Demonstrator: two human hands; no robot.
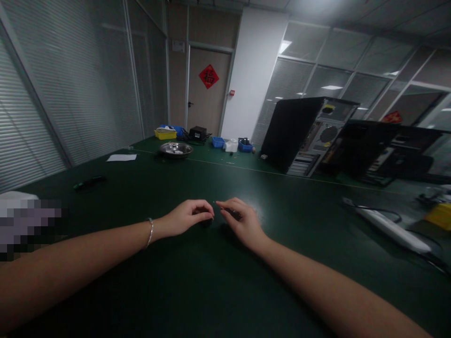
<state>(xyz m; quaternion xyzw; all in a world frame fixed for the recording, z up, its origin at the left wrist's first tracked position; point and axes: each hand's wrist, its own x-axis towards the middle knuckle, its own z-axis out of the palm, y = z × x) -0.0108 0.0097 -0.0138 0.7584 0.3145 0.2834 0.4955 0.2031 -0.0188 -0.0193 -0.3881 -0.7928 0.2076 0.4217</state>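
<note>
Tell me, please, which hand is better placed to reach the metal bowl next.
Probably the left hand: it is nearer the metal bowl, which stands ahead and leftward. The right hand is farther.

Dim overall; a ceiling light (319, 4) glows at top right, pale glare on the tabletop (197, 178), right side blurred, left edge partly pixelated.

Green table (299, 211), blinds (88, 70) at left, closed door (207, 112) (red diamond sign (209, 76) on it), white pillar (252, 70) beside.
</note>
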